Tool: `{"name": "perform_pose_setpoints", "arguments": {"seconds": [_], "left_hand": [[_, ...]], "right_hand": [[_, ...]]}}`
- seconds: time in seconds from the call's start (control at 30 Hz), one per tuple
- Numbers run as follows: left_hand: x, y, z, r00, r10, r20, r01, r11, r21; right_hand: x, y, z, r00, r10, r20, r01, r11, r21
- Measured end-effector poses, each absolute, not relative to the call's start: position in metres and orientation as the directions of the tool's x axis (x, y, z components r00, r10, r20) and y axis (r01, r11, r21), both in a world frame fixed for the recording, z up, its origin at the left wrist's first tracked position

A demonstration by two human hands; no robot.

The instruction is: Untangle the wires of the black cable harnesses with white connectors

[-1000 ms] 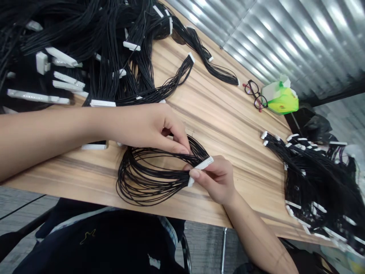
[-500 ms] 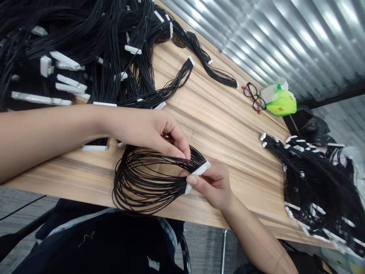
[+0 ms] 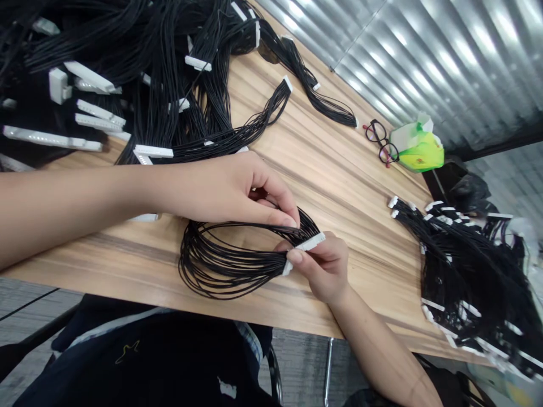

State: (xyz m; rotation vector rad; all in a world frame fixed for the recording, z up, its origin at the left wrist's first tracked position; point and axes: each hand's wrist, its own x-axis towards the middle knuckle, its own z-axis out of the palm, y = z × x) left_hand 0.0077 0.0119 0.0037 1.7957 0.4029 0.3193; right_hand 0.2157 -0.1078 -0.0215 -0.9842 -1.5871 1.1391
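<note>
A bundle of thin black wires (image 3: 229,271) loops over the near part of the table, its ends running into a long white connector (image 3: 311,242). My right hand (image 3: 324,268) pinches this connector between thumb and fingers, holding it at a slant. Just left of the connector, my left hand (image 3: 258,189) has thumb and forefinger closed on a black wire at the upper side of the loop. The far part of the loop is hidden beneath my left hand and forearm.
A large heap of black wire harnesses (image 3: 161,73) with white connectors covers the left of the table (image 3: 339,186). Another pile (image 3: 479,277) lies at the right. Glasses (image 3: 382,144) and a green-and-white packet (image 3: 418,147) sit near the corrugated metal wall (image 3: 407,56).
Both hands have shifted slightly right and up with the wire bundle and connector. My left thumb and forefinger remain pinched at the wires near the connector.
</note>
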Motion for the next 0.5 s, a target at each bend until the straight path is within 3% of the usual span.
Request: {"name": "perform_pose_setpoints", "arguments": {"seconds": [0.1,0.17,0.27,0.4,0.5], "left_hand": [[0.005,0.012,0.003,0.822,0.553,0.132,0.156,-0.442,0.883],[0.004,0.012,0.002,0.692,0.648,0.319,0.248,-0.628,0.737],[0.002,0.008,0.003,0.566,0.628,0.535,0.353,-0.770,0.531],[0.004,0.002,0.006,0.663,0.514,0.544,0.332,-0.854,0.401],[0.007,-0.001,0.005,0.723,0.490,0.487,0.311,-0.860,0.404]], "right_hand": [[0.219,-0.108,-0.024,-0.184,0.968,0.170,0.115,0.192,-0.975],[0.221,-0.108,-0.027,-0.103,0.986,0.133,0.071,0.141,-0.988],[0.220,-0.109,-0.032,0.050,0.994,0.101,0.002,0.101,-0.995],[0.215,-0.107,-0.036,0.218,0.971,0.095,0.002,0.097,-0.995],[0.212,-0.104,-0.037,0.268,0.960,0.080,-0.042,0.095,-0.995]]}}
